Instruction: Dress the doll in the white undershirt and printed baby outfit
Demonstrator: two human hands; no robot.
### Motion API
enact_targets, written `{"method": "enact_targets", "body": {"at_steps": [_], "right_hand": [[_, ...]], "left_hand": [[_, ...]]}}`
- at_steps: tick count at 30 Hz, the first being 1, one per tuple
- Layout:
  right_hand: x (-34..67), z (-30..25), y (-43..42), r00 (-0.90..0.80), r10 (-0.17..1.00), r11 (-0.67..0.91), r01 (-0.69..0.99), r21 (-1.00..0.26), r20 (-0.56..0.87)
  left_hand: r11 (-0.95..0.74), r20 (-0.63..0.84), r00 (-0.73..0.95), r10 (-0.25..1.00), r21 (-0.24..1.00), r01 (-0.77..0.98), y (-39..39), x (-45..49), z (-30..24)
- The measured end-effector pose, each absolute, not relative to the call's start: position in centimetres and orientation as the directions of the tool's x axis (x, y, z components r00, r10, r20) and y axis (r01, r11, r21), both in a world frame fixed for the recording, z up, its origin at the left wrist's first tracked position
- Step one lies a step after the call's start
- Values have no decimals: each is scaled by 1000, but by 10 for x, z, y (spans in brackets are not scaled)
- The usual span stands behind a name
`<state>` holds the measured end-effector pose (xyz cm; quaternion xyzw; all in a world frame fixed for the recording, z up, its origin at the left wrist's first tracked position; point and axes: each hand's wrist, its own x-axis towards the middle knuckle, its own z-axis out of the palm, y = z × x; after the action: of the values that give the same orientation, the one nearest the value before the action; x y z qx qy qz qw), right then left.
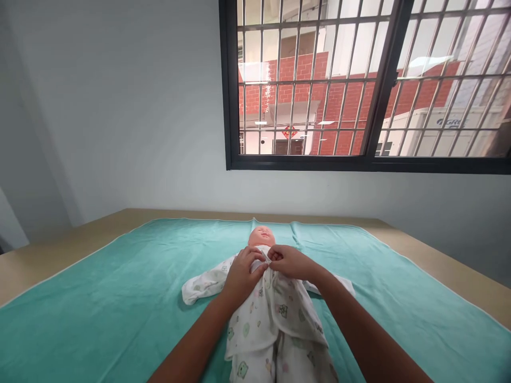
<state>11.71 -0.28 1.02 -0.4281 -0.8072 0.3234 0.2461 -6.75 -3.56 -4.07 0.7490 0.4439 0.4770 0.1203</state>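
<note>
A baby doll (pixel 262 235) lies on its back on a teal cloth (pixel 131 298), its head toward the wall. It wears a white printed baby shirt (pixel 255 319) and matching trousers (pixel 305 361), with the sleeves spread to both sides. At the upper chest, my left hand (pixel 246 271) pinches the shirt's front edge between thumb and fingers. My right hand (pixel 290 261) meets it there, fingers curled and pinching the opposite edge near the neckline. Whatever small fastening lies between the fingertips is hidden. Below the hands the shirt front overlaps loosely.
The cloth covers most of a light wooden table (pixel 431 255), whose bare edge shows around it. Behind stands a pale wall (pixel 159 133) with a dark-framed, barred window (pixel 311 162).
</note>
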Motion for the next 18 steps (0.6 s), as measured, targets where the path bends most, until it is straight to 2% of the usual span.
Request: {"method": "enact_targets", "body": {"at_steps": [3, 8, 13, 18], "right_hand": [[114, -9, -13, -413, 879, 423, 443, -790, 239], [106, -37, -17, -135, 933, 360, 327, -874, 333], [110, -40, -11, -192, 936, 332, 190, -924, 296], [114, -39, -12, -216, 936, 314, 166, -935, 277]], "left_hand": [[-579, 617, 161, 770, 570, 583, -38, -66, -40], [-563, 611, 138, 780, 586, 582, -41, -63, -39], [-558, 591, 158, 791, 590, 583, -38, -63, -41], [-563, 603, 159, 782, 573, 596, -40, -63, -38]]}}
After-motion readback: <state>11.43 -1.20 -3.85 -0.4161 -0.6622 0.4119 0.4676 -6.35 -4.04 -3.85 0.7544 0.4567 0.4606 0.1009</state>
